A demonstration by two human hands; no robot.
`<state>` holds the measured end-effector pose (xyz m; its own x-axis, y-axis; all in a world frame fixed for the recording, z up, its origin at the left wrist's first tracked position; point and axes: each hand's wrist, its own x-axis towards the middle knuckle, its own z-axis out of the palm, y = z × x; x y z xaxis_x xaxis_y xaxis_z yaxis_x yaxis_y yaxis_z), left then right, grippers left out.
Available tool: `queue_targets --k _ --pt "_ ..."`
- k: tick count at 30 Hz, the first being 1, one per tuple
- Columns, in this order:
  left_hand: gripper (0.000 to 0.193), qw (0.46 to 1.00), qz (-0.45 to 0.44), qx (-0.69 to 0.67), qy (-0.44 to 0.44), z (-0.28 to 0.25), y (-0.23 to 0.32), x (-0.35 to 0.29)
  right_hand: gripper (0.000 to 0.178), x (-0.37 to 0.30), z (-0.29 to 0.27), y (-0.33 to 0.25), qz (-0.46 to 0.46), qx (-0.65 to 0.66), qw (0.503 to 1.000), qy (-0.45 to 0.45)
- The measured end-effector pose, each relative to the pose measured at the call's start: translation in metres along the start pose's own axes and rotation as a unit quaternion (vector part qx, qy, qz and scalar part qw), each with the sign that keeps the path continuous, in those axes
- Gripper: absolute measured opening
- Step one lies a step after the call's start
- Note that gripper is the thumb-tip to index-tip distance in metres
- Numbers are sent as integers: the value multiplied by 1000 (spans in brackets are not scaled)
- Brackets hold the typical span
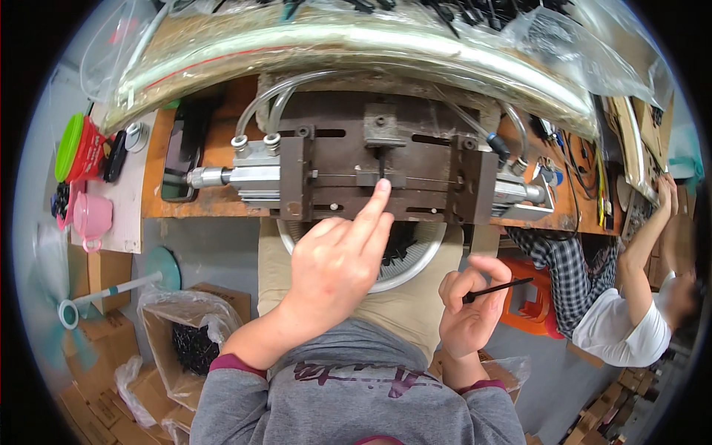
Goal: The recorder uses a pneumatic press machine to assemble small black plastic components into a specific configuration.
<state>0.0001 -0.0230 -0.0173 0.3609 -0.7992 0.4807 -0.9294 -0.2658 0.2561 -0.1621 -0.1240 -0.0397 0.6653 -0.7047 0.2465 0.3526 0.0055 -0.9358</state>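
Note:
My left hand [337, 267] reaches up to a dark metal fixture [341, 200] on the workbench. Its index finger is stretched out, with the tip on a small black piece [382, 167] seated in the fixture's central block; the hand grips nothing. Lower and to the right, my right hand [471, 308] is closed on a thin black rod-like part [500, 288], which points out to the right, apart from the fixture. Pneumatic cylinders flank the fixture, a left one [256, 182] and a right one [515, 193]. A white basket [415, 274] with black parts sits on my lap, partly hidden by my left hand.
Clear air hoses [256, 104] arch behind the fixture. Beyond them lies a plastic-wrapped ledge [356, 55] with black parts on top. A phone [184, 159] rests on the bench's left. A box of black parts [196, 345] stands lower left. Another person [623, 319] works at the right.

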Motion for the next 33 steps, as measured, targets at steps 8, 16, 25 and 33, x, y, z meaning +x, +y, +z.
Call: queue_targets --k 8,16,25,33 --pt "25 999 -12 -26 -21 -5 -4 2 47 1 12 -1 4 -21 999 -42" --pt "30 994 -5 -109 -15 -15 -9 4 26 27 13 -32 99 -82 990 -53" --pt "32 953 52 -284 91 -46 -2 6 9 87 44 -57 204 29 967 -150" --pt "25 989 12 -135 64 -21 -13 -3 40 244 49 -64 -286 -589 755 -32"
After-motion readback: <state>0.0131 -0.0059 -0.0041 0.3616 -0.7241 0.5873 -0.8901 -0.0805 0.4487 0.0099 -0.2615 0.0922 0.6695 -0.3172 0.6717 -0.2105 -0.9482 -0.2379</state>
